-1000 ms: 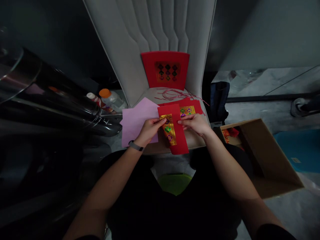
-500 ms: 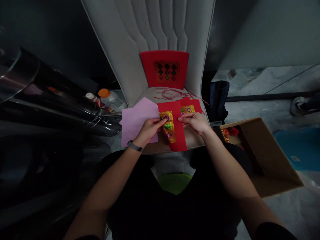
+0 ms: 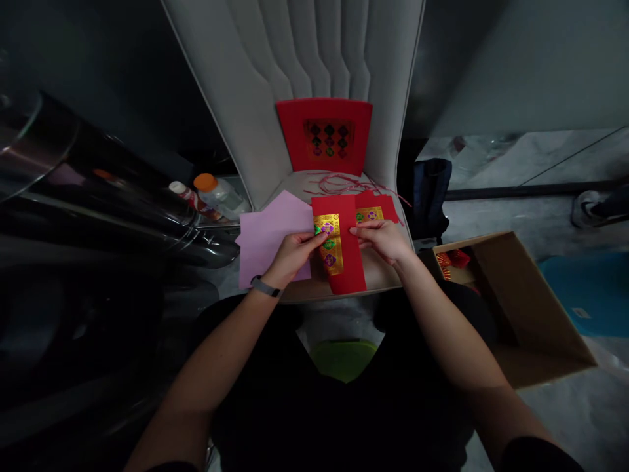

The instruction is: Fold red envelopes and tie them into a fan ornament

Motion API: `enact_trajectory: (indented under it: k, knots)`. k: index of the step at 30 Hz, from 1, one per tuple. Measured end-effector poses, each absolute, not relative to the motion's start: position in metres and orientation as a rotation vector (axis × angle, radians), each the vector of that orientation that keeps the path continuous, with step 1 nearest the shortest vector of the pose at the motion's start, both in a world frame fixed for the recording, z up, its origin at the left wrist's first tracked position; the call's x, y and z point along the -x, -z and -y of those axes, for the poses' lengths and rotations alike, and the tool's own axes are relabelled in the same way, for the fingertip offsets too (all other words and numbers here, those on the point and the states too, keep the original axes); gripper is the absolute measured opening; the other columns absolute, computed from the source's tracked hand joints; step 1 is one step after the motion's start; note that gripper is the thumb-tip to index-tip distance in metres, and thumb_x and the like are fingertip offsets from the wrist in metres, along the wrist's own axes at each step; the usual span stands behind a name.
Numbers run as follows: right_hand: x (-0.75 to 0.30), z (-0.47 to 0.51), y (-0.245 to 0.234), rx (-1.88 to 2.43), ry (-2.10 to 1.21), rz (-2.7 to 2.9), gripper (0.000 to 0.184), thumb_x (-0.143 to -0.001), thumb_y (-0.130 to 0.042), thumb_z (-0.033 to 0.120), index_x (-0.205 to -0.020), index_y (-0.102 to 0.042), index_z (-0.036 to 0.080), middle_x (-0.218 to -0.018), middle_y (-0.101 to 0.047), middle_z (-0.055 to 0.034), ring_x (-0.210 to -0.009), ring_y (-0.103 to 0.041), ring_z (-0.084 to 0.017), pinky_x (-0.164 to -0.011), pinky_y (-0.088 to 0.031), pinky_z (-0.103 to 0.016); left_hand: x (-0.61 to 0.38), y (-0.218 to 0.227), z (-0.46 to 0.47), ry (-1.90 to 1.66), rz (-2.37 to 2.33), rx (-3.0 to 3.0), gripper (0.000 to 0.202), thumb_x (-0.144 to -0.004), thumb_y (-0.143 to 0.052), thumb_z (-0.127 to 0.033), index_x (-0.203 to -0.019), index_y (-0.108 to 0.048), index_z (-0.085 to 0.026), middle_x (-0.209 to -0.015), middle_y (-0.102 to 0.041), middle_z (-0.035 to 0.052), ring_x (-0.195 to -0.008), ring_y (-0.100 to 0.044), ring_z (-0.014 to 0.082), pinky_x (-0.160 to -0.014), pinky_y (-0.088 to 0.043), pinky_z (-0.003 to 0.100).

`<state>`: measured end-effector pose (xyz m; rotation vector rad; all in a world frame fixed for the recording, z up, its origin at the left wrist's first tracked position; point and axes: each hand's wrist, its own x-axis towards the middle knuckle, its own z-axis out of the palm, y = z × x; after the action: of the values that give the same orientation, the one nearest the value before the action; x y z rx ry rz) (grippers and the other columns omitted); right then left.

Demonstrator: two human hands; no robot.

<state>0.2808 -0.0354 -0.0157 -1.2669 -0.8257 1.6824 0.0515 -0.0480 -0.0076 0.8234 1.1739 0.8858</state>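
Observation:
A red paper sheet [image 3: 350, 262] with a gold foil panel of coloured diamonds lies over the front of a grey chair seat [image 3: 378, 278]. My left hand [image 3: 293, 254] pinches its left edge at the gold panel, fingers closed. My right hand [image 3: 381, 239] grips its right edge, fingers closed too. A pink paper sheet [image 3: 268, 233] lies under my left hand. More red sheets with gold panels [image 3: 376, 208] lie behind my right hand.
A red card [image 3: 324, 134] leans upright against the chair's padded back, with pink string [image 3: 339, 185] below it. Bottles [image 3: 213, 193] stand at the left beside shiny metal tubes [image 3: 98, 196]. An open cardboard box [image 3: 521, 308] sits on the floor at the right.
The red sheet has slid a little away from me, up the seat, with both hands still holding its edges.

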Motion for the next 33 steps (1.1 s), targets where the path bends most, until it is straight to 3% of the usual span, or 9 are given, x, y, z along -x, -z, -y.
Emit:
enact_trajectory:
  k: [5, 12, 19, 27, 33]
  knots:
    - [-0.281, 0.039, 0.010, 1.334, -1.747, 0.843, 0.038, -0.055, -0.102, 0.032, -0.083, -0.082, 0.016, -0.083, -0.081, -0.0060, -0.063, -0.072, -0.012, -0.060, -0.064, -0.023, -0.047, 0.014, 0.045, -0.940, -1.173, -0.845, 0.050, -0.063, -0.096, -0.052, -0.095, -0.084, -0.015, -0.106, -0.082, 0.0114, -0.098, -0.072, 0.0241, -0.092, -0.055, 0.037]
    - [-0.281, 0.039, 0.017, 1.340, -1.744, 0.856, 0.040, -0.047, -0.105, 0.031, -0.075, -0.080, 0.015, -0.072, -0.078, -0.0037, -0.057, -0.068, -0.011, -0.054, -0.063, -0.022, -0.046, 0.020, 0.043, -0.984, -1.165, -0.876, 0.042, -0.071, -0.093, -0.048, -0.096, -0.085, -0.016, -0.107, -0.081, 0.0096, -0.098, -0.072, 0.0223, -0.094, -0.055, 0.035]
    - [-0.281, 0.035, 0.015, 1.317, -1.684, 0.851, 0.043, -0.044, -0.104, 0.036, -0.074, -0.080, 0.016, -0.074, -0.078, -0.0024, -0.062, -0.069, -0.012, -0.058, -0.064, -0.022, -0.045, 0.016, 0.043, -0.924, -1.115, -0.823, 0.046, -0.069, -0.094, -0.045, -0.102, -0.084, -0.015, -0.107, -0.081, 0.0097, -0.095, -0.072, 0.0210, -0.091, -0.055, 0.034]
    - [-0.281, 0.034, 0.020, 1.301, -1.614, 0.871, 0.041, -0.049, -0.103, 0.037, -0.077, -0.081, 0.016, -0.074, -0.078, -0.0035, -0.065, -0.071, -0.014, -0.060, -0.064, -0.025, -0.043, 0.017, 0.042, -0.871, -1.133, -0.864, 0.048, -0.065, -0.096, -0.049, -0.094, -0.083, -0.013, -0.099, -0.081, 0.0096, -0.090, -0.070, 0.0196, -0.089, -0.054, 0.034]
    - [-0.280, 0.033, 0.018, 1.296, -1.569, 0.865, 0.041, -0.048, -0.103, 0.036, -0.076, -0.081, 0.017, -0.075, -0.079, -0.0030, -0.065, -0.071, -0.014, -0.058, -0.063, -0.024, -0.045, 0.014, 0.045, -0.819, -1.096, -0.824, 0.050, -0.066, -0.096, -0.048, -0.100, -0.083, -0.014, -0.109, -0.081, 0.0106, -0.096, -0.071, 0.0204, -0.089, -0.054, 0.033]
